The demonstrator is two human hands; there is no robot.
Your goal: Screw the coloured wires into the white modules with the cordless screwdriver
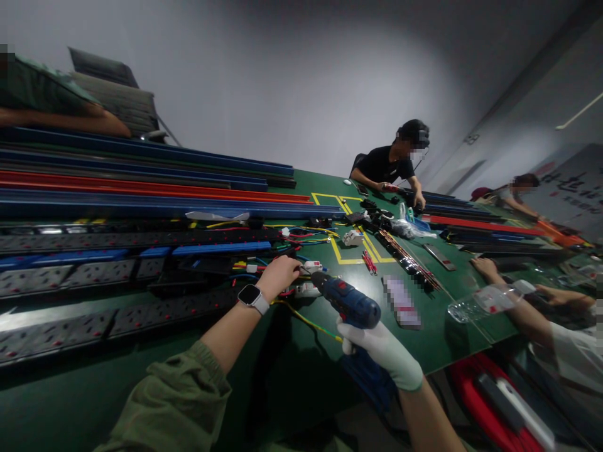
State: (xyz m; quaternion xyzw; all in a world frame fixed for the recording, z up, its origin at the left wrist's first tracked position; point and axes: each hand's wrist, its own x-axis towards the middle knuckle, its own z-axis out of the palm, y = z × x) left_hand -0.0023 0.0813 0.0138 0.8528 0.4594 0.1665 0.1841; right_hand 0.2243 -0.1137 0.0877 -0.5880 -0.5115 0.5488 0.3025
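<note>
Drill (347, 304) in right hand (377, 347) near table edge (464, 353), left hand (279, 275) steadying wires (301, 290)

blue cordless drill (348, 304), tip at white connector (308, 290)

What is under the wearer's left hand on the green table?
The left hand rests on a tangle of coloured wires and small white connectors, with the blue drill tip aimed there from the gloved right hand. What lies directly under the palm is covered.
</note>
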